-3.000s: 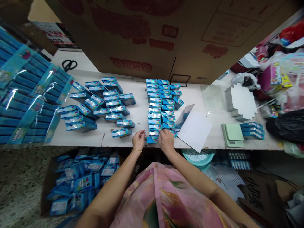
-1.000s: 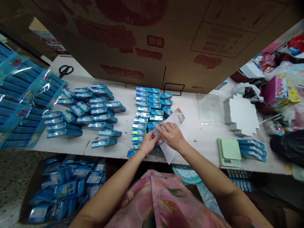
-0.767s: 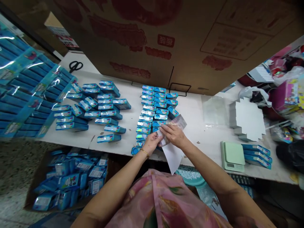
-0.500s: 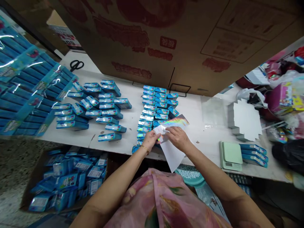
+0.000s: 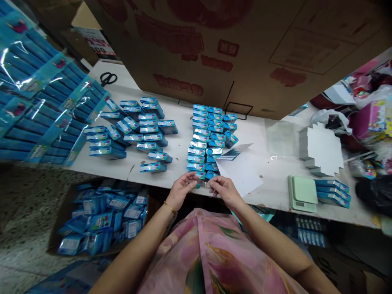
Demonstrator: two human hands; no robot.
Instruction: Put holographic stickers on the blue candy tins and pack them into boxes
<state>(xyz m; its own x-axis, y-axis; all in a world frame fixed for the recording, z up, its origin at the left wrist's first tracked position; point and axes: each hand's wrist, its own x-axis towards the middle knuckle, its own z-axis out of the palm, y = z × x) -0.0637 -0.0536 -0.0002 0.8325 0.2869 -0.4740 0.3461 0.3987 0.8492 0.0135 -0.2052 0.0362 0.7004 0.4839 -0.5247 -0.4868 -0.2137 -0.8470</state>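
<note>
Evidently, in the head view, the close work is being done at the lower middle of the frame, at the near end of the paired rows of slim blue retail cartons (image 5: 196, 159), which are stood on edge on the white worktable (image 5: 180, 141). The left hand (image 5: 179, 194) is held with fingers curled beside the nearest carton; whether anything is pinched there cannot be told. The fingertips of the right hand (image 5: 225, 190) are drawn together just to its right, and a faint clear sliver (image 5: 203, 185) seems to be spanned between the hands, though its grip cannot be confirmed. The step in hand is judged to be fine fingertip handling of that sliver, for which a light, level touch is called for, without the upright cartons being nudged. To the right of the rows, a white sheet (image 5: 241, 171) is partly overlapped by a raised printed flap (image 5: 232, 154). A pale green digital scale (image 5: 303, 194) is seen at the lower right.
</note>
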